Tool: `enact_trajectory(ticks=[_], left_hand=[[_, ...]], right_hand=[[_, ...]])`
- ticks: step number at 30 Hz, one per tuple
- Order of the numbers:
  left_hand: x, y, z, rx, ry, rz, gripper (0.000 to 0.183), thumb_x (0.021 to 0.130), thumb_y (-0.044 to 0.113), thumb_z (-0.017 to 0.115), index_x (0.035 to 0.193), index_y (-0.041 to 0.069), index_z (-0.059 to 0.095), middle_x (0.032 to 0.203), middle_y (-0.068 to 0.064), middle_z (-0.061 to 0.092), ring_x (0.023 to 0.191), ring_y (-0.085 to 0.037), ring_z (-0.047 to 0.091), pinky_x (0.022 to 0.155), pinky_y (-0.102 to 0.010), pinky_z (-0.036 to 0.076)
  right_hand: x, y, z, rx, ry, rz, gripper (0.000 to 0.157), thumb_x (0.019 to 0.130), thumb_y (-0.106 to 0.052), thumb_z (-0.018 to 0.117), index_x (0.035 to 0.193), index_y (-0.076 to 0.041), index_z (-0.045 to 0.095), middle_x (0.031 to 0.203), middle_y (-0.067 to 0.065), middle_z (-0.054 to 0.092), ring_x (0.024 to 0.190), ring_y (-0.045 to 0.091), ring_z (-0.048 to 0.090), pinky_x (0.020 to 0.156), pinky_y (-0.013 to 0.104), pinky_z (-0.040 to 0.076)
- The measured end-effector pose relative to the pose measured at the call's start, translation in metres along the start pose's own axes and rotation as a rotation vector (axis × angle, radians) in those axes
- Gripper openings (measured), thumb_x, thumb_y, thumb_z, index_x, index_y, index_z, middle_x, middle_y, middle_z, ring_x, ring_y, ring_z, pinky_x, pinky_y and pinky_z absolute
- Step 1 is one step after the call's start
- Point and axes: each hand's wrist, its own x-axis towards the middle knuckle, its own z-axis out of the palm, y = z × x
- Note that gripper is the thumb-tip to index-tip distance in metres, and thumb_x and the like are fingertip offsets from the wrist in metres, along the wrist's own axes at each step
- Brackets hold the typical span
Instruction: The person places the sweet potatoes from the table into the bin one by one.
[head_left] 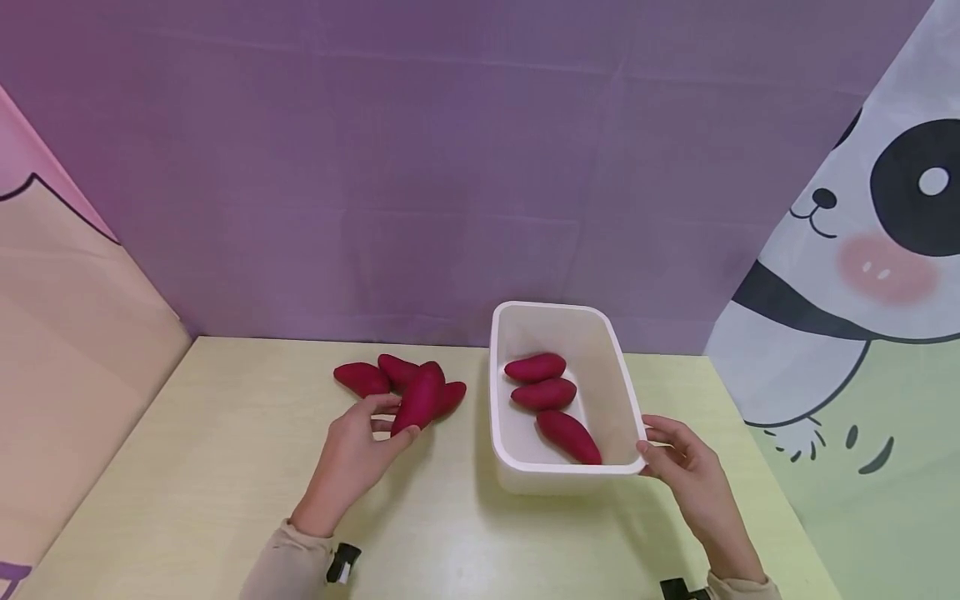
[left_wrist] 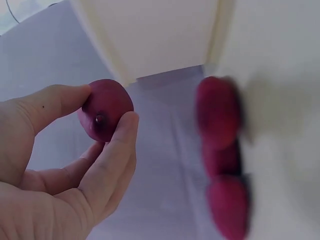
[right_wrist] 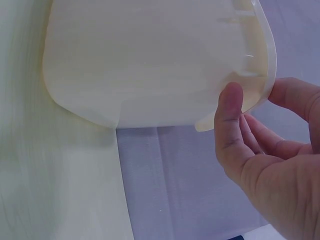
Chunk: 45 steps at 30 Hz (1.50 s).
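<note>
My left hand (head_left: 358, 454) pinches a purple-red sweet potato (head_left: 418, 398) between thumb and fingers, raised over the others. In the left wrist view the held sweet potato (left_wrist: 106, 110) shows its stubby end toward the camera. Behind it on the table lie three more sweet potatoes (head_left: 362, 379), partly covered by the held one. To the right stands a white plastic bin (head_left: 517, 458) with three sweet potatoes (head_left: 568, 437) lying inside. My right hand (head_left: 686, 475) grips the bin's near right corner at the rim, and the right wrist view shows thumb and fingers around that rim (right_wrist: 271, 65).
The pale wooden table (head_left: 225, 433) ends at a purple cloth backdrop (head_left: 450, 167) right behind the bin. A panda-print cloth (head_left: 810, 275) borders the right side, and a beige printed panel (head_left: 67, 333) the left.
</note>
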Motion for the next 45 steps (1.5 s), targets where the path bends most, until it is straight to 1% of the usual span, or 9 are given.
enact_trajectory(ticks=[3, 7, 13, 20, 29, 34, 38, 41, 45], left_hand=[[0.012, 0.015, -0.007, 0.027, -0.012, 0.047, 0.048, 0.086, 0.017, 0.079, 0.127, 0.000, 0.062, 0.115, -0.011, 0.067, 0.097, -0.028, 0.068, 0.075, -0.038, 0.057], [0.031, 0.035, -0.011, 0.048, -0.039, 0.065, 0.048, 0.086, 0.021, 0.079, 0.128, 0.004, 0.062, 0.114, -0.009, 0.067, 0.096, -0.025, 0.066, 0.072, -0.036, 0.057], [0.057, 0.070, -0.006, 0.068, -0.093, 0.095, 0.048, 0.086, 0.025, 0.078, 0.127, 0.005, 0.063, 0.119, -0.006, 0.066, 0.096, -0.021, 0.067, 0.074, -0.035, 0.056], [0.092, 0.108, 0.015, 0.092, -0.157, 0.161, 0.043, 0.086, 0.023, 0.075, 0.122, 0.002, 0.064, 0.108, -0.006, 0.069, 0.093, -0.019, 0.067, 0.078, -0.036, 0.054], [0.129, 0.146, 0.057, 0.150, -0.226, 0.198, 0.035, 0.085, 0.023, 0.074, 0.113, 0.003, 0.070, 0.102, -0.004, 0.070, 0.094, -0.020, 0.062, 0.080, -0.030, 0.051], [0.142, 0.156, 0.083, 0.138, -0.229, 0.181, 0.025, 0.083, 0.022, 0.073, 0.101, 0.004, 0.072, 0.089, 0.000, 0.067, 0.081, -0.017, 0.059, 0.069, -0.025, 0.049], [0.148, 0.153, 0.103, 0.121, -0.236, 0.154, 0.015, 0.083, 0.021, 0.072, 0.082, 0.006, 0.070, 0.067, 0.003, 0.053, 0.063, -0.013, 0.048, 0.055, -0.024, 0.038], [0.148, 0.149, 0.115, 0.116, -0.254, 0.123, 0.015, 0.083, 0.019, 0.071, 0.073, 0.009, 0.070, 0.057, 0.004, 0.045, 0.057, -0.013, 0.043, 0.052, -0.024, 0.035], [0.146, 0.147, 0.128, 0.098, -0.253, 0.111, 0.012, 0.083, 0.017, 0.071, 0.072, 0.012, 0.073, 0.054, 0.004, 0.053, 0.060, -0.014, 0.049, 0.054, -0.024, 0.039]], right_hand=[[0.000, 0.000, -0.001, -0.005, 0.002, 0.002, 0.037, 0.096, 0.001, 0.064, 0.128, 0.014, 0.053, 0.109, 0.018, 0.063, 0.086, 0.020, 0.070, 0.071, 0.034, 0.060], [-0.001, 0.001, -0.002, -0.008, 0.003, 0.000, 0.037, 0.096, 0.001, 0.064, 0.129, 0.013, 0.053, 0.110, 0.019, 0.063, 0.086, 0.021, 0.070, 0.071, 0.034, 0.060], [-0.001, 0.002, -0.003, 0.001, -0.002, -0.009, 0.037, 0.096, 0.002, 0.064, 0.128, 0.015, 0.053, 0.110, 0.019, 0.063, 0.086, 0.020, 0.070, 0.071, 0.034, 0.060], [-0.001, 0.002, -0.004, -0.005, -0.002, -0.018, 0.036, 0.096, 0.003, 0.064, 0.128, 0.015, 0.053, 0.110, 0.021, 0.063, 0.086, 0.021, 0.070, 0.071, 0.034, 0.060], [-0.001, 0.001, -0.004, -0.006, -0.001, -0.009, 0.037, 0.096, 0.002, 0.064, 0.128, 0.015, 0.053, 0.109, 0.021, 0.061, 0.086, 0.019, 0.070, 0.071, 0.034, 0.060], [-0.001, -0.001, -0.004, 0.000, -0.004, -0.012, 0.037, 0.096, 0.003, 0.064, 0.128, 0.015, 0.052, 0.109, 0.016, 0.062, 0.086, 0.016, 0.070, 0.072, 0.034, 0.060], [0.000, -0.001, -0.002, 0.005, -0.008, -0.009, 0.036, 0.096, 0.003, 0.064, 0.128, 0.015, 0.053, 0.109, 0.016, 0.063, 0.086, 0.016, 0.070, 0.072, 0.035, 0.060], [0.001, -0.001, -0.001, 0.003, -0.012, -0.003, 0.037, 0.096, 0.002, 0.064, 0.128, 0.015, 0.053, 0.110, 0.019, 0.063, 0.086, 0.017, 0.070, 0.072, 0.035, 0.060], [0.001, 0.000, -0.001, -0.006, -0.015, -0.002, 0.037, 0.096, 0.001, 0.064, 0.128, 0.014, 0.053, 0.112, 0.024, 0.061, 0.087, 0.019, 0.070, 0.072, 0.034, 0.060]])
